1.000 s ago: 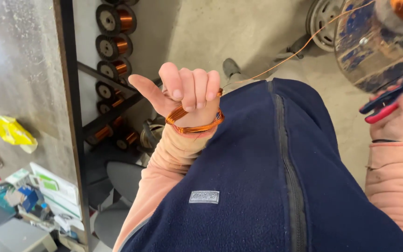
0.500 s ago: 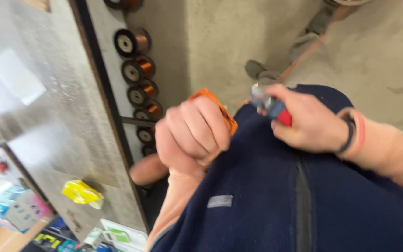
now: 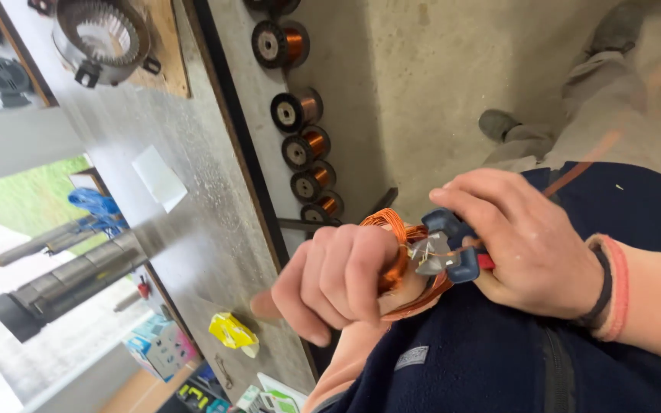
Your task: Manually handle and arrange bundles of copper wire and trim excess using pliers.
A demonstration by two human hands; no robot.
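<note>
My left hand is closed around a coil of copper wire wound about its fingers, held just in front of my dark blue fleece. My right hand grips a pair of cutters with blue and red handles. The metal jaws of the cutters sit right at the coil, touching the wire strands. A thin copper strand runs from the hands up toward the upper right.
A grey workbench runs along the left with a metal stator ring, a white paper and a yellow object. Several spools of copper wire hang on the bench's side. Another person's legs and shoe stand on the concrete floor.
My right hand has come across from the right with the cutters and set its jaws at the coil on my left hand. The view has swung left onto the workbench.
</note>
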